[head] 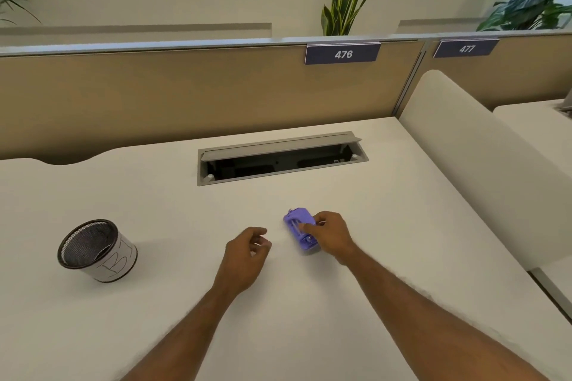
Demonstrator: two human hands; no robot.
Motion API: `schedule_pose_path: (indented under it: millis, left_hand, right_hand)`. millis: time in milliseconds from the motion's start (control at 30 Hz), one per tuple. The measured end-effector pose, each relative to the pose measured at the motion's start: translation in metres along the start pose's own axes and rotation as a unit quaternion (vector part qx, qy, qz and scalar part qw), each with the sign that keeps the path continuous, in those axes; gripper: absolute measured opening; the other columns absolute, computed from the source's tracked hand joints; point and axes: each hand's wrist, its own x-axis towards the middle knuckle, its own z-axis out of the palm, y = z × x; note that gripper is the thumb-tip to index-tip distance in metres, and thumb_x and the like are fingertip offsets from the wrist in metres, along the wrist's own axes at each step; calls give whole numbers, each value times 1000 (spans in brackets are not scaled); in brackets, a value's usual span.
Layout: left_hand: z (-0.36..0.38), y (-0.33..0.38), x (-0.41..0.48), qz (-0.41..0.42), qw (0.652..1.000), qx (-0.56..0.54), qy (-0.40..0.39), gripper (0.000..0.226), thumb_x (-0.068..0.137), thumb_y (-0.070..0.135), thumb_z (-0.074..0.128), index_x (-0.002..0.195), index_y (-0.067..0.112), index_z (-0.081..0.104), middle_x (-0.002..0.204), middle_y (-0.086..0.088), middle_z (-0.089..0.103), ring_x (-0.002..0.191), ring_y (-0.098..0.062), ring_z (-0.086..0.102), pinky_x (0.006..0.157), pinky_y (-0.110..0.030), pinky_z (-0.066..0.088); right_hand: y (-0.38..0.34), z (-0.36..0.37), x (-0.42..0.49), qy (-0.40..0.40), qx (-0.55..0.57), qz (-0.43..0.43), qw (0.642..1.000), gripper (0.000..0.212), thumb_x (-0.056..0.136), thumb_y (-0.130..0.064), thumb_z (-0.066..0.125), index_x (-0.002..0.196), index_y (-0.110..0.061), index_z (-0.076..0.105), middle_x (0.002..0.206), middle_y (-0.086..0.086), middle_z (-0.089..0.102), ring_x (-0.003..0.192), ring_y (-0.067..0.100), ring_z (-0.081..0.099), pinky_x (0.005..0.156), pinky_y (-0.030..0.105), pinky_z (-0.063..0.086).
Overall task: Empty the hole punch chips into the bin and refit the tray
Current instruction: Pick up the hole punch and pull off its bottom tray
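Note:
A small purple hole punch (297,224) lies on the white desk (309,303) near the middle. My right hand (329,233) grips it from the right side, fingers wrapped over its near end. My left hand (247,255) hovers just left of the punch, fingers loosely curled, holding nothing and not touching it. A black mesh bin (96,250) with a white paper label stands upright at the left of the desk, well apart from both hands. I cannot make out the punch's tray.
An open cable hatch (280,158) is sunk into the desk behind the punch. A tan partition (185,93) closes the back, a cream divider (464,164) the right side. Plants stand beyond the partition.

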Motion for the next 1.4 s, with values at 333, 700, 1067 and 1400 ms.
schedule_pose_path:
  millis: [333, 700, 1067, 1400]
  left_hand:
    - [-1, 16, -30, -136, 949, -282, 28, 44, 96, 25, 54, 139, 20, 45, 127, -11, 62, 105, -29, 67, 75, -31, 60]
    - [-19, 18, -62, -183, 702, -689, -2, 49, 90, 46, 56, 123, 10, 63, 122, -15, 67, 116, -25, 63, 100, -38, 51]
    - [-40, -9, -76, -150, 630, -760, -65, 56, 89, 51, 50, 127, 9, 56, 112, -15, 70, 95, -29, 70, 79, -40, 60]
    - [-43, 5, -70, -81, 638, -766, 15, 61, 49, 57, 84, 90, 13, 74, 77, -8, 73, 66, -20, 70, 63, -34, 60]
  right_hand:
    - [-25, 45, -71, -31, -1, -143, 989, 23, 79, -26, 74, 66, -19, 56, 76, 0, 58, 66, 11, 56, 61, 21, 46]
    - [-46, 81, -132, -27, -193, -460, 866, 23, 93, -23, 50, 115, -26, 58, 117, -19, 56, 108, 0, 53, 89, 19, 45]
    - [-47, 70, -151, -74, -262, -591, 760, 32, 90, -26, 56, 119, -12, 56, 128, 6, 58, 115, 20, 53, 105, 27, 38]
    - [-48, 86, -167, 35, -219, -556, 801, 36, 85, -41, 68, 104, -11, 68, 120, 9, 66, 110, 23, 59, 88, 28, 53]
